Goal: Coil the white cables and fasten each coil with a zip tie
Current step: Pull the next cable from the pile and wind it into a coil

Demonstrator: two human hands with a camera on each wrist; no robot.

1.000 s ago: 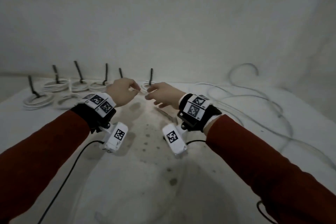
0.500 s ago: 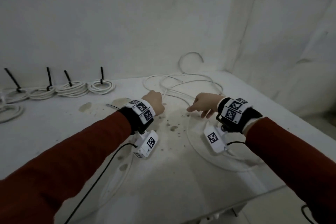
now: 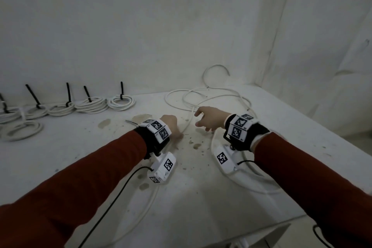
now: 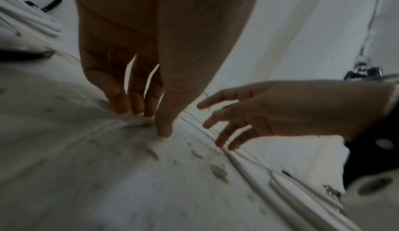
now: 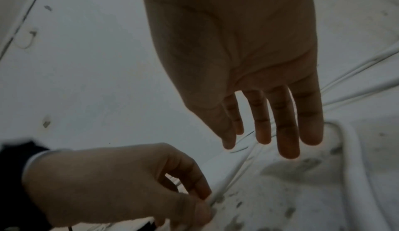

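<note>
Left hand: your left hand [image 3: 171, 125] is low on the table [image 3: 60, 151], at a run of the loose cable [image 3: 188, 123]; in the right wrist view your thumb and forefinger are curled and pinch the cable [image 5: 218, 195] where it lies; in the left wrist view your fingertips [image 4: 164, 130] touch the tabletop.
Right hand: your right hand [image 3: 211, 120] hangs above the table, just right of your left hand and apart from it; the fingers [image 5: 287, 132] are straight and slightly spread; it holds nothing; strands of cable pass beneath it.
Loose cable: white, uncoiled; it lies in wide loops on the right half of the table, from the far corner, where one loop [image 3: 215, 70] rises against the wall, down past both wrists toward the near edge.
Finished coils: a row of white coils [image 3: 120, 102] lies along the far left of the table, near the wall; each visible coil in the row carries a black zip tie [image 3: 121, 90] with its tail standing up; one further coil [image 3: 22, 129] lies nearer to you at the far left; you cannot tell whether it is tied.
Spare tie: a dark strip [image 3: 131, 122] lies flat on the table just left of your left wrist; it is too blurred to identify with certainty.
Table: white, marked with brown stains [image 3: 196, 145] between your hands.
Sleeves: red [image 3: 90, 177]; each wrist carries a black band with a white marker block.
</note>
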